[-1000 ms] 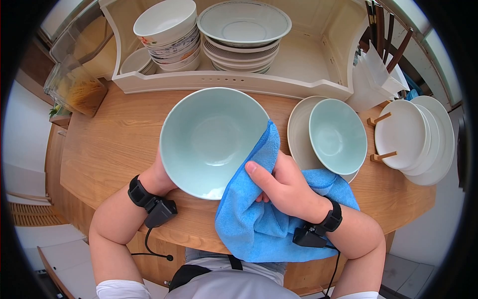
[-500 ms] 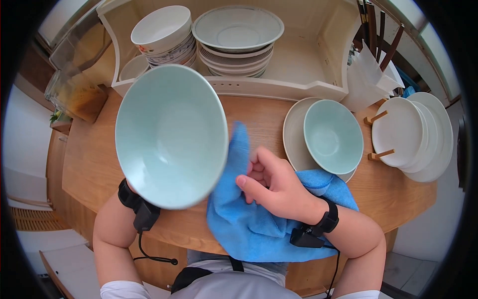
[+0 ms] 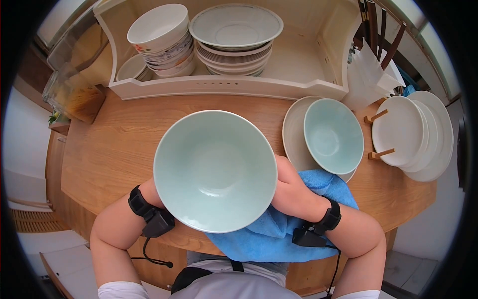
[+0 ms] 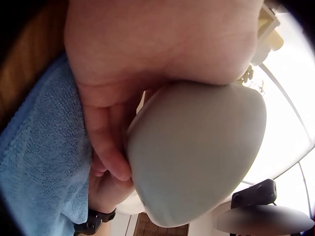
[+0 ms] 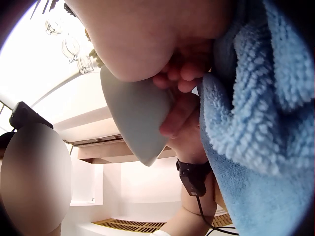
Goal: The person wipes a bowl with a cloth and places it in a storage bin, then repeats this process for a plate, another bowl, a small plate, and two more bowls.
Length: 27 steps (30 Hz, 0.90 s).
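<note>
A large pale green bowl (image 3: 214,172) is held up over the table's front, its inside facing the head camera. My left hand (image 4: 162,44) grips its underside (image 4: 192,147), fingers curled round it; in the head view the bowl hides most of this hand. At the bowl's right edge, my right hand (image 3: 294,192) is partly covered by it. Curled fingertips of the right hand (image 5: 147,39) lie close against the bowl's outside (image 5: 135,113), with the blue cloth (image 5: 256,162) bunched in that hand. The cloth (image 3: 269,239) hangs down below the bowl over the table's front edge.
A smaller green bowl (image 3: 333,136) rests on a plate (image 3: 295,132) at the right. White plates (image 3: 398,132) stand in a wooden rack beyond. A cream shelf unit (image 3: 229,88) with stacked bowls (image 3: 159,30) and plates (image 3: 236,27) spans the back.
The large bowl was raised and moved left, then came back right and lower, and now faces the camera. My right hand has gone partly behind its right edge, with the cloth largely below it.
</note>
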{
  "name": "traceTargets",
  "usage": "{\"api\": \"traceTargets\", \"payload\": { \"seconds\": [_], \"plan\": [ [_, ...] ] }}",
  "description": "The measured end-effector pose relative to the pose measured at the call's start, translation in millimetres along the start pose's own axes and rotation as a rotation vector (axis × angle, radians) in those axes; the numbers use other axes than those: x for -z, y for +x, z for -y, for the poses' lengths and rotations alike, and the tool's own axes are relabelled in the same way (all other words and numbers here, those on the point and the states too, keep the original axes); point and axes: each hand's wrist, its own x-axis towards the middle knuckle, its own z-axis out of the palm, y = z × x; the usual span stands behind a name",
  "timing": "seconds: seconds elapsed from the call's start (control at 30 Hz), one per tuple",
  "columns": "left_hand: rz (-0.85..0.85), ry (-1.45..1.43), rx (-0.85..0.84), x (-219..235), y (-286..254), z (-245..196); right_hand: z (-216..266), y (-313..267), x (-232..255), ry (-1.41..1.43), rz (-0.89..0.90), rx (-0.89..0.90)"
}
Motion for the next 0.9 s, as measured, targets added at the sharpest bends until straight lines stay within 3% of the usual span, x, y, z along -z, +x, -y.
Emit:
{"api": "traceTargets", "payload": {
  "seconds": [0.03, 0.17, 0.47, 0.5, 0.6, 0.67, 0.83, 0.87, 0.9],
  "plan": [
    [-0.025, -0.002, 0.011, 5, -1, 4, 3, -1, 2, 0.044, 0.04, -0.11],
    [-0.132, -0.009, 0.043, 33, -9, 27, 2, 1, -1, 0.017, 0.02, -0.042],
    [-0.114, 0.018, 0.028, 29, 3, 25, 2, 0, 1, -0.034, 0.038, -0.064],
    [-0.11, 0.022, 0.028, 43, -31, 25, 2, 0, 1, -0.039, 0.039, -0.066],
    [-0.098, 0.033, 0.028, 44, -32, 26, 2, 0, 1, -0.046, 0.038, -0.059],
    [-0.091, 0.04, 0.029, 33, -4, 25, 2, 0, 1, -0.047, 0.036, -0.051],
    [-0.072, 0.058, 0.03, 36, -7, 24, 4, 0, 1, -0.058, 0.043, -0.062],
    [-0.069, 0.062, 0.029, 49, -40, 25, 4, 0, 1, -0.058, 0.044, -0.062],
    [-0.066, 0.066, 0.029, 38, -10, 24, 4, 0, 1, -0.058, 0.04, -0.053]
  ]
}}
